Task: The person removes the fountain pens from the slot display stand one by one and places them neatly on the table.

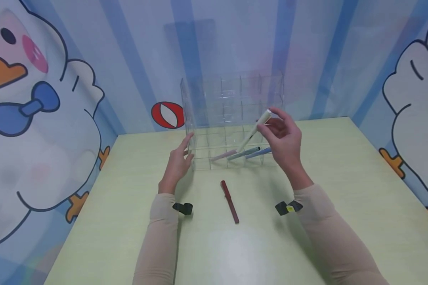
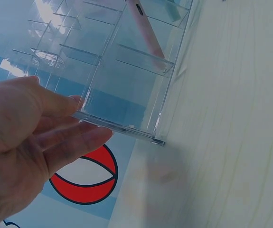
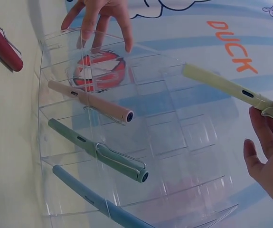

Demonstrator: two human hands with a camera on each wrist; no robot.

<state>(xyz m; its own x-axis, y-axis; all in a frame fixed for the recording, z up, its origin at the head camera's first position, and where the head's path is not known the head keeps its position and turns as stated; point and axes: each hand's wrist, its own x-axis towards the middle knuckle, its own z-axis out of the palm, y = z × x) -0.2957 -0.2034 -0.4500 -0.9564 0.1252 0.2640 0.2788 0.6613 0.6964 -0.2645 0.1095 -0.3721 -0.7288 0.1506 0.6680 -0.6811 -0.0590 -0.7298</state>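
Note:
My right hand [image 1: 287, 136] pinches a pale yellow-green pen [image 3: 217, 84] near its capped end, its other end slanting down over a clear compartment rack [image 1: 232, 130]. My left hand [image 1: 178, 164] grips the rack's left side edge, thumb on one face and fingers on the other, as the left wrist view shows. In the rack's lower row lie a pink pen [image 3: 91, 102], a green pen [image 3: 98, 151] and a blue pen [image 3: 98, 198], each in its own compartment. A dark red pen [image 1: 230, 202] lies on the table in front of the rack.
The pale wooden table [image 1: 107, 221] runs back to a blue striped backdrop [image 1: 139, 47] printed with cartoon ducks. A red and white ball print [image 1: 167, 115] shows on it just left of the rack. Dark wrist cameras sit on both sleeves.

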